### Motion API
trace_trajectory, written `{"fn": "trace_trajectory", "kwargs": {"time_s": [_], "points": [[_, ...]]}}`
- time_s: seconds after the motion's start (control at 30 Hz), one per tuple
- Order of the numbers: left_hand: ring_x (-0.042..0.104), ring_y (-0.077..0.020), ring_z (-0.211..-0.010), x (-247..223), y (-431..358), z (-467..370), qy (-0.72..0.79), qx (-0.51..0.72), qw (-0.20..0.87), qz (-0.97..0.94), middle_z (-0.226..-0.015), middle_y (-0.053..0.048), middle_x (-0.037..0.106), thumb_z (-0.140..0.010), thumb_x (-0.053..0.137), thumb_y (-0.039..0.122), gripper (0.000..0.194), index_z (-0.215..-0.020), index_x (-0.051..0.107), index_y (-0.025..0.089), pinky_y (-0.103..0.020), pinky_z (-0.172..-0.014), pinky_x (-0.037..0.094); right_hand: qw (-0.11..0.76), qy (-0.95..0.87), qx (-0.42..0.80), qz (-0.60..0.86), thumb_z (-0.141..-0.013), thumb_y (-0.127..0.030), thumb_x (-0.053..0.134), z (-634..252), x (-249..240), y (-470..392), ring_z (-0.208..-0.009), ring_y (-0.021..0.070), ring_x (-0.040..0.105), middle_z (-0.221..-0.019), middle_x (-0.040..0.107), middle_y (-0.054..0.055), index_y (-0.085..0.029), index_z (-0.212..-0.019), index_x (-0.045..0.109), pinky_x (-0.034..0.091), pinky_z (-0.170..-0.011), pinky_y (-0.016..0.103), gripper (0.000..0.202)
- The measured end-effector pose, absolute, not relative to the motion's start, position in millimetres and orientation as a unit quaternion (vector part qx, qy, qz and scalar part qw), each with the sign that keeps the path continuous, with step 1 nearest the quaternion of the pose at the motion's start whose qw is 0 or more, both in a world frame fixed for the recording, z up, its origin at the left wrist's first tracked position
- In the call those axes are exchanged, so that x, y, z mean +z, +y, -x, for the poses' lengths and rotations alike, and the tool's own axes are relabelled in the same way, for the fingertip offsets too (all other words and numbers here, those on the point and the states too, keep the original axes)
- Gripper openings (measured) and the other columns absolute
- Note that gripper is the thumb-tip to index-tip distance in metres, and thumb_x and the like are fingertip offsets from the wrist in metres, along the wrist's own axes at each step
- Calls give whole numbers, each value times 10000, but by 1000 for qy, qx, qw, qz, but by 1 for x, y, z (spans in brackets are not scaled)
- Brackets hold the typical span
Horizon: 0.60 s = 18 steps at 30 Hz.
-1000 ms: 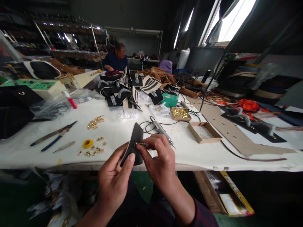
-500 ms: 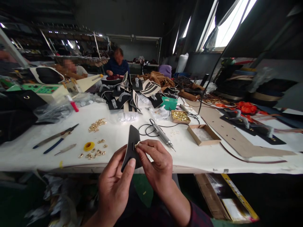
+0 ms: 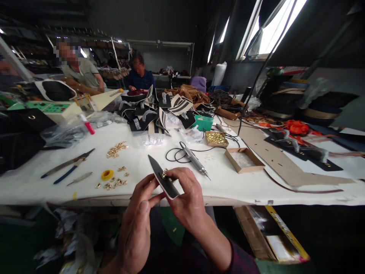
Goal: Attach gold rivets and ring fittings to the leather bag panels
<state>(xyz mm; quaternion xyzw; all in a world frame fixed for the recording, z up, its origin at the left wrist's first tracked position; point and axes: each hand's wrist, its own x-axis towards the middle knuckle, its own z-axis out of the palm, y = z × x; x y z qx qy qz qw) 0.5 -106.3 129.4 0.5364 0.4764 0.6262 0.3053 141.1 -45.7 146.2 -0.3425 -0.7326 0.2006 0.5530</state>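
A black leather piece [image 3: 168, 183] with a pale edge is held tilted above the table's front edge. On its dark face, a small gold metal fitting [image 3: 164, 173] sits by a slot, touched by the index finger of my right hand [image 3: 188, 194]. That hand is closed on the piece, its thumb at the lower edge. My left hand [image 3: 138, 217] supports the piece from behind with its fingers, partly hidden; its thumb is lifted off the leather. Loose gold fittings [image 3: 115, 183] lie on the table to the left, beside a yellow tape roll [image 3: 107, 175].
An electric screwdriver [image 3: 196, 161] with a looped cord lies ahead. Right of it are a box of gold parts [image 3: 216, 139] and a cardboard tray [image 3: 244, 160]. Pliers [image 3: 74, 165] lie left. Black and striped pieces [image 3: 155, 110] are heaped behind. Two co-workers sit across.
The leather piece has turned, its top now leaning left. My left thumb has come off its face, and my right thumb has moved to its lower edge. A co-worker at left has risen higher.
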Motion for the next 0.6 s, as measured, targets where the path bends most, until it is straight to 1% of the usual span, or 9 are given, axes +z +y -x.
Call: {"fn": "trace_trajectory", "kwargs": {"time_s": [0.07, 0.13, 0.2, 0.27, 0.33, 0.4, 0.47, 0.53, 0.6], "points": [[624, -337, -1362, 134, -108, 2, 466, 613, 309, -558, -1543, -111, 582, -1075, 452, 441, 442, -1426, 674, 289, -430, -992, 652, 548, -721, 239, 352, -922, -159, 651, -145, 152, -44, -959, 223, 670, -1019, 732, 61, -221, -1105, 712, 531, -875, 368, 203], [674, -294, -1285, 141, -104, 8, 482, 583, 266, -598, -1510, -92, 599, -1038, 571, 350, 400, -1422, 675, 312, -377, -979, 656, 514, -713, 313, 361, -971, -255, 657, -152, 163, -40, -906, 205, 675, -972, 731, 48, -211, -1044, 735, 535, -808, 323, 115], [717, -243, -1168, 148, -96, 17, 499, 543, 186, -649, -1428, -75, 644, -1001, 643, 284, 428, -1426, 665, 329, -343, -949, 652, 473, -684, 411, 373, -974, -368, 685, -159, 173, -34, -825, 190, 677, -907, 735, 32, -195, -996, 747, 529, -704, 282, 185], [715, -228, -1094, 151, -85, 27, 496, 511, 87, -697, -1306, -66, 693, -970, 689, 244, 430, -1393, 683, 324, -363, -955, 629, 431, -640, 514, 375, -940, -466, 724, -162, 175, -28, -773, 188, 682, -890, 756, 31, -176, -998, 756, 523, -640, 263, 297], [692, -237, -1045, 145, -72, 36, 480, 482, 3, -733, -1162, -57, 726, -940, 725, 215, 405, -1333, 714, 316, -400, -952, 603, 388, -591, 604, 368, -896, -534, 757, -161, 166, -22, -748, 193, 696, -914, 782, 45, -162, -1039, 771, 534, -629, 265, 399], [668, -251, -1013, 130, -60, 43, 472, 458, -38, -753, -1080, -54, 727, -917, 746, 199, 374, -1274, 735, 309, -427, -922, 590, 356, -541, 670, 362, -854, -564, 787, -157, 146, -16, -760, 206, 715, -952, 798, 64, -156, -1088, 783, 555, -666, 284, 471], [656, -278, -1068, 109, -48, 48, 477, 437, -43, -761, -1144, -76, 714, -902, 756, 195, 353, -1240, 741, 295, -467, -939, 583, 345, -491, 710, 370, -813, -557, 818, -150, 122, -10, -772, 221, 727, -947, 804, 72, -156, -1097, 792, 568, -708, 309, 493], [626, -317, -1212, 87, -38, 52, 481, 425, -28, -766, -1314, -108, 667, -899, 757, 196, 325, -1212, 740, 280, -527, -1024, 559, 341, -447, 732, 385, -777, -511, 846, -145, 101, -2, -789, 235, 738, -942, 808, 76, -155, -1091, 799, 578, -755, 336, 477], [577, -339, -1327, 68, -30, 55, 482, 417, 1, -771, -1438, -118, 610, -900, 753, 195, 307, -1197, 730, 272, -562, -1088, 533, 329, -406, 750, 406, -740, -450, 868, -140, 85, 7, -783, 239, 742, -921, 811, 79, -145, -1083, 802, 580, -769, 350, 463]]}}
